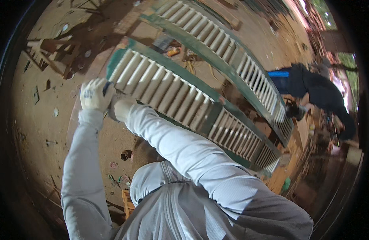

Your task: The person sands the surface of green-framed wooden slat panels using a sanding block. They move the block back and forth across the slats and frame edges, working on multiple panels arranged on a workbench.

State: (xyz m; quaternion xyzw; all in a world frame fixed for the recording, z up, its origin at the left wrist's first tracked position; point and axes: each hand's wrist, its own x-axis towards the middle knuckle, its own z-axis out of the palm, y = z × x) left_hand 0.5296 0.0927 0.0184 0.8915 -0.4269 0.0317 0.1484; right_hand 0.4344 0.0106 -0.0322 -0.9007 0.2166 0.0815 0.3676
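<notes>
My left hand (95,95), in a white work glove, is closed at the left end of a louvred shutter (168,89). Its fingers curl toward the shutter's corner, where a small dark edge shows beside them. Pressed close on its right is my right hand (123,107), also gloved and closed, with the forearm crossing in front of me. Something greyish shows between the two hands, but what they grip is mostly hidden. The shutter has a worn green frame and pale, bare-looking slats, and it slants away to the lower right.
A second green-framed shutter (208,34) lies beyond the first, roughly parallel. At the right a person in dark clothes (312,86) bends over its end with a dark tool (295,110). A wooden trestle (52,56) and scattered scraps are on the dirt floor (44,108).
</notes>
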